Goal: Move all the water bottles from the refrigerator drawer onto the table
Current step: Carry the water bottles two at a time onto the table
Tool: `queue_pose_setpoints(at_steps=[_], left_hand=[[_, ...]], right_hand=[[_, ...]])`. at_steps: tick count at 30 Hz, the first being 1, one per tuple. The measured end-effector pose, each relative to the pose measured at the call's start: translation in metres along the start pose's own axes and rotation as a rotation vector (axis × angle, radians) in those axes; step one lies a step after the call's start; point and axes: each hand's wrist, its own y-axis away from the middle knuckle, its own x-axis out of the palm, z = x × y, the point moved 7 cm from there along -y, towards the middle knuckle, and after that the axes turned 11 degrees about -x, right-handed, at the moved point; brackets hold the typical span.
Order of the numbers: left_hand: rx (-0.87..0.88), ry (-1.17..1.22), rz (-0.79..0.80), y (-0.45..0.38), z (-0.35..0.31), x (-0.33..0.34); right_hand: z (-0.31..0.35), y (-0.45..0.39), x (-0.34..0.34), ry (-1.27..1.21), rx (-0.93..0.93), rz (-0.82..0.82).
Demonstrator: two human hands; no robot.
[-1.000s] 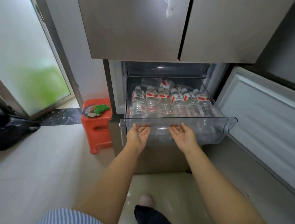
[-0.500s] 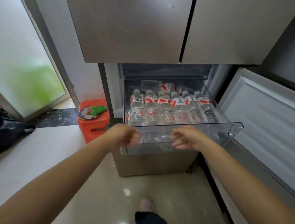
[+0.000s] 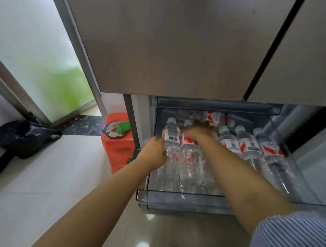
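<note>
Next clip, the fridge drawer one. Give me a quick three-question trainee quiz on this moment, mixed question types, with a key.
1. True or false: the left hand is on the leftmost bottle in the drawer.
2. Where does the right hand reach? A) the orange stool B) among the bottles toward the back of the drawer C) the upper fridge doors
3. Fill in: the bottles lie in a row with their caps pointing ____ from the person.

Key: 1 true; 2 B; 3 away. Whether the right hand has closed on a bottle cannot be told; it is blurred.
</note>
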Motion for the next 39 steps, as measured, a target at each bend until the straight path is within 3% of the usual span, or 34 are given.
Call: queue_pose_setpoints(at_steps=[3,7,14,17,21,25,30,34,39], left_hand=[[-0.066,0.003,0.049,-0.037,-0.010,-0.004],[-0.157,0.097,0.102,-0.077,-0.022,0.003],[-0.294,0.735,0.194,-0.099,-0.018,0.019],[-0.268,0.877,0.277,-0.090,-0.020,0.018],[-0.074,0.757,0.311,-0.059,-0.033,-0.004],[0.003,0.752,0.139,-0.022,-0.029,-0.047],[0.104,0.559,-0.295,0.066,0.000,-0.098],[0.174,0.776,-0.507,0.156,0.051,-0.132],[0.112,0.766,-0.704,0.267,0.133,-0.179]], right_hand=[[-0.003,-0.020,0.006,-0.024,0.061,0.055],[-0.014,-0.017,-0.003,-0.348,0.138,0.046],[-0.020,0.006,-0.007,-0.560,-0.011,-0.133],[-0.025,0.013,-0.017,-0.687,-0.009,-0.212],[-0.032,0.043,-0.042,-0.869,-0.043,-0.341],[-0.016,0.086,-0.067,-0.757,-0.183,-0.417],[0.044,0.165,-0.092,-0.505,-0.453,-0.607],[0.103,0.232,-0.114,-0.411,-0.614,-0.748],[0.209,0.299,-0.108,-0.449,-0.818,-0.693]])
